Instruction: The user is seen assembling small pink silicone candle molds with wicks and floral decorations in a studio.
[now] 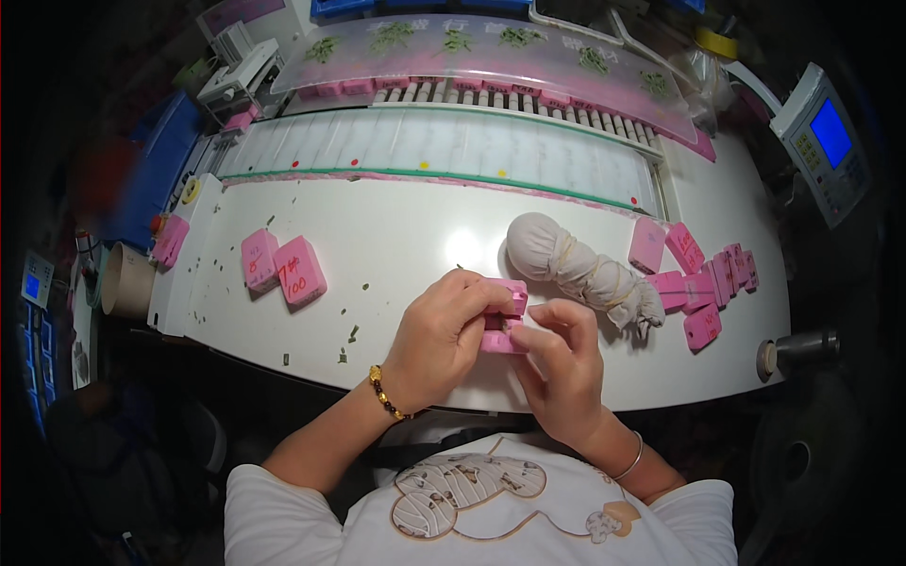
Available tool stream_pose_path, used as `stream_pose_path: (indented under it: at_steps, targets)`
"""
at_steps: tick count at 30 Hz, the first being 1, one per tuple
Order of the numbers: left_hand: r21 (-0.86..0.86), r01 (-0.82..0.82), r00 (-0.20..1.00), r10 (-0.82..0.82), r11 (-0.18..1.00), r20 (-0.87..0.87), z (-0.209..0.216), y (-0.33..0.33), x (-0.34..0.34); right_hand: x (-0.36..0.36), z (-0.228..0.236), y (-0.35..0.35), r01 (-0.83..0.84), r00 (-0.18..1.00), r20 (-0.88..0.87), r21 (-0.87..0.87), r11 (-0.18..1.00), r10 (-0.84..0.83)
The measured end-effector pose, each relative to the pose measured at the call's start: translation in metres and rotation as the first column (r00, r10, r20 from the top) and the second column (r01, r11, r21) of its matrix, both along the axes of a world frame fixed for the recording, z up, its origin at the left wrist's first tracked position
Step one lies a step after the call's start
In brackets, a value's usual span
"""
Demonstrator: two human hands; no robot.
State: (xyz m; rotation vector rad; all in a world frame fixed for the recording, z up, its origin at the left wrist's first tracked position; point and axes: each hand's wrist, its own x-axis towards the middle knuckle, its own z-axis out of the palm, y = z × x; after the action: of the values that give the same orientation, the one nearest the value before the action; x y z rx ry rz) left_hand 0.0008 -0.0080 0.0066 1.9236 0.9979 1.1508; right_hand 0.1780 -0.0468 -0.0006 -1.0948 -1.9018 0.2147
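A pink block that looks like a rubber mould (500, 341) is between my hands near the table's front edge, with a gap between its upper and lower parts. My left hand (442, 325) is closed on its left side, fingers over the upper part. From the right, my right hand (564, 363) pinches at the gap, thumb against the mould and the other fingers curled. Whatever lies inside the gap is too small to make out. Just beyond my right hand lies a tied white cloth bundle (585, 269), wound with string.
Two pink blocks (300, 272) stand on the left of the white table (396, 236), among green scraps (354, 333). Several more pink blocks (698, 288) cluster at the right. A glass-edged white panel (425, 141) spans the back. A device with a blue screen (830, 132) stands far right.
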Motion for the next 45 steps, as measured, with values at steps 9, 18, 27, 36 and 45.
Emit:
stream_pose_path:
  at_steps: [9, 18, 27, 36, 45]
  targets:
    - [0.103, 0.009, 0.996, 0.000, 0.995, -0.088, -0.002, -0.007, -0.008, 0.014, -0.007, -0.005, -0.174, 0.979, 0.138, 0.159, 0.972, 0.153]
    - [0.140, 0.043, 0.929, 0.012, 0.989, -0.371, 0.016, -0.021, -0.017, 0.020, -0.011, -0.011, -0.204, 0.975, 0.126, 0.166, 0.965, 0.184]
    - [0.087, 0.076, 0.868, -0.023, 0.993, -0.495, 0.012, -0.019, -0.020, 0.041, 0.010, -0.005, -0.345, 0.939, -0.051, -0.100, 0.933, 0.341]
    - [0.061, 0.046, 0.945, -0.024, 0.997, -0.327, 0.001, -0.025, -0.008, -0.006, 0.043, 0.018, -0.023, 0.934, 0.340, -0.245, 0.969, 0.108]
    - [0.185, -0.035, 0.935, 0.098, 0.982, -0.340, -0.006, -0.017, -0.008, -0.010, 0.039, 0.032, -0.021, 0.942, 0.323, -0.222, 0.975, 0.094]
